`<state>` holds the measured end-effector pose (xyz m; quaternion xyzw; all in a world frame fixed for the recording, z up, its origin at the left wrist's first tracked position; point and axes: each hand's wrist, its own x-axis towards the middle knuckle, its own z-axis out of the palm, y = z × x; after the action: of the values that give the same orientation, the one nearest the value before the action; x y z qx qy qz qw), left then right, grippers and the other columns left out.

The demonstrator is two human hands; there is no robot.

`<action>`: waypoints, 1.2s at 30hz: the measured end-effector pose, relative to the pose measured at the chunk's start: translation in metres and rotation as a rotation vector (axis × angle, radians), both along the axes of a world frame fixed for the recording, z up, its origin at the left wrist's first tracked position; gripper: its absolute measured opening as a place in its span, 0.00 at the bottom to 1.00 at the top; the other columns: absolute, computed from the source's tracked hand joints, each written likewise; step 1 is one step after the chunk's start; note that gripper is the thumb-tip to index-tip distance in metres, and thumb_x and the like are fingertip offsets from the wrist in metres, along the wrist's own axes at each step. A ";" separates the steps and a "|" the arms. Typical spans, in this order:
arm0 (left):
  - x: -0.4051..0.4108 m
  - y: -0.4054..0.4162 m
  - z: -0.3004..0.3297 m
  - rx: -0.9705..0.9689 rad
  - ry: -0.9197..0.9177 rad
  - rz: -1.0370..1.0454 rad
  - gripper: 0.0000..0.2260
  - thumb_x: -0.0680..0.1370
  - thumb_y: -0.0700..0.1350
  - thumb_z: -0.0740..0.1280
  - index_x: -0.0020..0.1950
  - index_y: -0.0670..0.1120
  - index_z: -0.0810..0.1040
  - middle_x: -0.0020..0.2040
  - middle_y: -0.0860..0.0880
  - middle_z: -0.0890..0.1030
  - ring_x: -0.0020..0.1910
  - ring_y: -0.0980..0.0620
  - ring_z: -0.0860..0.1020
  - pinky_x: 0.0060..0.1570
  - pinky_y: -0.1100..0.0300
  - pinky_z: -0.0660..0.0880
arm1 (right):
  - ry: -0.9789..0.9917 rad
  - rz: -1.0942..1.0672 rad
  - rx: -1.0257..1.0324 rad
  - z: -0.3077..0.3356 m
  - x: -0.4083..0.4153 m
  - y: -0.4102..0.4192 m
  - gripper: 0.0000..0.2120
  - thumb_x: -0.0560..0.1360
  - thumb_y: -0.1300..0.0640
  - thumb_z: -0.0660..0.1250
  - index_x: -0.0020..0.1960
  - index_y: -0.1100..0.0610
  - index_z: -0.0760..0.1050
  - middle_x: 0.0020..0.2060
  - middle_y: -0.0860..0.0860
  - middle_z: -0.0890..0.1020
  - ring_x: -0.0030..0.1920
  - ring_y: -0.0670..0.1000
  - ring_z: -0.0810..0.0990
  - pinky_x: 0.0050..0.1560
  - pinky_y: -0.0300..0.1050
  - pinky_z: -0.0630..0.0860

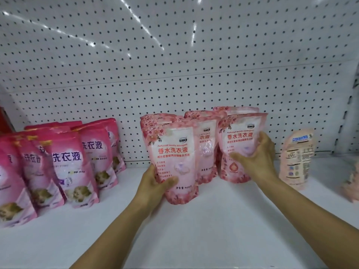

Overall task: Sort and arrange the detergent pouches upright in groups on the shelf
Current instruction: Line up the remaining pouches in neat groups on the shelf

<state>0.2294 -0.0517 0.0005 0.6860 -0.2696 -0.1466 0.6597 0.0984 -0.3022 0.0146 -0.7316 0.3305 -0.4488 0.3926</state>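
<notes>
Two bare hands reaching onto a white shelf (pixel 194 220) backed by pegboard (pixel 174 65). Left hand (pixel 155 183) gripping the front floral pouch (pixel 172 158) at its lower left edge, thumb curled across the front face, fingers hidden behind; pouch upright, base on or just above the shelf, cannot tell which. Right hand (pixel 256 158) clasping the right floral pouch (pixel 239 144) from its right side, thumb laid across the front low down, fingers wrapped round the far edge; pouch upright, tilted slightly. Between the two held pouches, a middle floral pouch (pixel 206 148) standing just behind, overlapped by both. More of the same pale-pink kind packed behind these, tops only showing, count unclear. Well left of the left hand, a magenta group (pixel 66 162) standing in rows, leaning a little, front ones nearest the shelf edge. Right of the right hand, apart from the floral cluster, a peach pouch (pixel 297 160) upright with its back label facing out. At far right edge, part of another pale pouch (pixel 351 181), blurred. Both forearms bare, entering from below.
</notes>
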 end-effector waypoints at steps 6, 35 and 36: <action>0.016 0.011 -0.001 -0.112 0.033 0.046 0.18 0.74 0.31 0.71 0.61 0.43 0.76 0.50 0.53 0.86 0.45 0.58 0.85 0.38 0.66 0.80 | -0.061 0.073 0.233 -0.005 0.003 -0.002 0.49 0.66 0.55 0.79 0.76 0.55 0.51 0.68 0.54 0.71 0.66 0.59 0.73 0.62 0.55 0.74; -0.143 -0.119 0.037 -0.065 -0.716 -0.148 0.18 0.77 0.45 0.71 0.61 0.60 0.70 0.57 0.62 0.71 0.56 0.63 0.74 0.51 0.66 0.76 | 0.219 0.296 -0.488 0.054 -0.188 0.002 0.06 0.74 0.57 0.69 0.47 0.48 0.82 0.42 0.40 0.83 0.45 0.41 0.79 0.42 0.35 0.75; -0.149 -0.136 0.043 -0.074 -0.752 -0.167 0.17 0.78 0.44 0.69 0.64 0.57 0.70 0.58 0.60 0.71 0.57 0.62 0.74 0.52 0.64 0.76 | 0.221 0.261 -0.530 0.065 -0.204 -0.012 0.06 0.74 0.56 0.68 0.48 0.49 0.82 0.42 0.39 0.83 0.44 0.40 0.79 0.42 0.34 0.75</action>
<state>0.0804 -0.1875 0.0437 0.6434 -0.5526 0.0719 0.5248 -0.1052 -0.3141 0.0796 -0.8890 0.1461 -0.3830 0.2043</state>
